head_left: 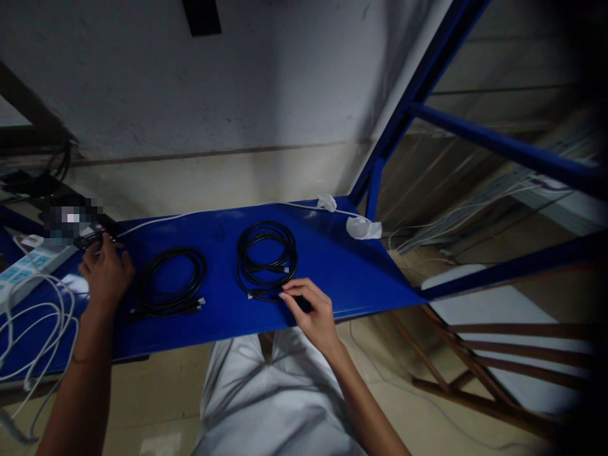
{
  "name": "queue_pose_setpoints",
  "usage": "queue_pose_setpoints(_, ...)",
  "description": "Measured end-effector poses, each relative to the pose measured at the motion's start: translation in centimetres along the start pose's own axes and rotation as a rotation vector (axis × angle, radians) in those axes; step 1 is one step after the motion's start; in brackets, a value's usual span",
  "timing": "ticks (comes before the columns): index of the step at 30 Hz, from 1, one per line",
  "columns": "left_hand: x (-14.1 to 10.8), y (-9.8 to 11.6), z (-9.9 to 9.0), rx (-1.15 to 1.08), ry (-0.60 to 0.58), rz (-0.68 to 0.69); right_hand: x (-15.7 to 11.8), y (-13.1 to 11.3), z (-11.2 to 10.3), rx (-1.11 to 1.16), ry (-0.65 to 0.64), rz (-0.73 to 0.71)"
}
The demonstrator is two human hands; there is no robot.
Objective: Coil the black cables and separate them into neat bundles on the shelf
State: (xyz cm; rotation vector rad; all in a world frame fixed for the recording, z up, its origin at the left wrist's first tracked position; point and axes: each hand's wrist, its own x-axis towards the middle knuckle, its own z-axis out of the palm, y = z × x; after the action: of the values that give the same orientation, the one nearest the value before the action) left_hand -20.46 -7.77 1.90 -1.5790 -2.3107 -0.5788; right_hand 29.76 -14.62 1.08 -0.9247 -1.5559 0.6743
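Observation:
Two coils of black cable rest on the blue table (327, 278). At the edge of the right coil (266, 282) is my right hand (311, 310), its thumb and forefinger pinched at a strand of the cable. The left coil (173, 282) lies untouched between my hands, with its plug ends toward the front edge. My left hand (107, 272) is at the far left, its fingers curled over a small black device (95, 237) with a red spot on it. The fingers partly cover this device, and its exact kind does not show.
A white power strip (28, 272) and tangled white cables (42, 323) lie at the left. Crumpled white paper (363, 228) sits at the back right, beside a thin white cord along the wall. Blue frame bars (375, 183) rise there. A wooden chair (498, 342) stands right.

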Motion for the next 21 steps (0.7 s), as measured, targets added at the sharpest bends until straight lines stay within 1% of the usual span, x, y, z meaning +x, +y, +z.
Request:
queue_pose_setpoints(5,0.2,0.5,-0.7,-0.044,-0.067,-0.010,0.0,0.3,-0.1,-0.002,-0.026,-0.001)
queue_pose_setpoints(8,-0.2,0.8,-1.2,-0.078,-0.036,-0.003,0.0,0.5,-0.2,0.002,-0.033,0.003)
queue_pose_setpoints(11,-1.1,0.8,-1.4,-0.085,-0.003,-0.045,0.1,0.6,-0.4,0.009,-0.058,0.007)
queue_pose_setpoints(15,-2.0,-0.2,-1.2,-0.085,-0.013,-0.078,0.3,0.6,-0.6,0.009,-0.103,0.003)
queue_pose_setpoints(21,-2.0,-2.2,-1.0,-0.021,-0.109,-0.134,0.3,0.3,-0.6,0.011,-0.091,0.007)
